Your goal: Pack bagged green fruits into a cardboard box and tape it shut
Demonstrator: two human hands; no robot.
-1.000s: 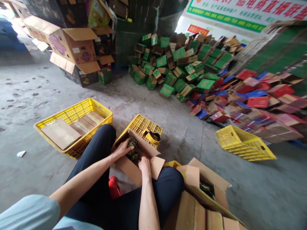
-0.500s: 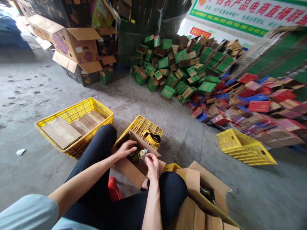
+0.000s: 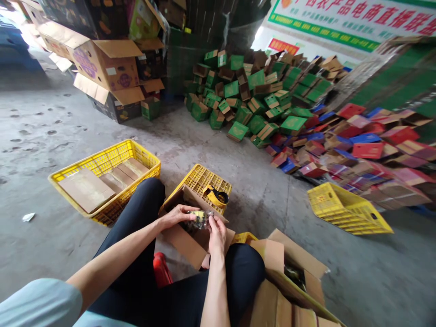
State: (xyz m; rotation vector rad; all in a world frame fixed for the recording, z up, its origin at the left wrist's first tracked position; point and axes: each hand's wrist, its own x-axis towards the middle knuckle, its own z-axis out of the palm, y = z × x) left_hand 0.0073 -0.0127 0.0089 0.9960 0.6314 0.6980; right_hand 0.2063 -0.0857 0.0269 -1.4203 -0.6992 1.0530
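Between my two hands is a small clear plastic packet [image 3: 200, 219] with yellow and dark contents; I cannot make out what is inside. The fingers of my left hand [image 3: 177, 215] pinch its left end. At its right end, my right hand [image 3: 217, 232] grips the clear wrapping. Both hands are over an open cardboard box [image 3: 185, 245] with its flaps folded out, between my knees. The box leans on an upturned yellow crate [image 3: 195, 175], on which a yellow tape dispenser [image 3: 216, 196] lies.
Left stands a yellow crate [image 3: 102, 218] of closed cartons. By my right knee is an open carton [image 3: 274, 256] with dark packets inside. A tilted yellow crate [image 3: 340, 213] lies farther right. Green boxes [image 3: 238, 131] and red boxes [image 3: 368, 151] are heaped behind; a red object [image 3: 161, 269] is below me.
My left hand has moved right and closed on the packet's left end. The packet, earlier in my right hand alone, is now stretched level between both hands.
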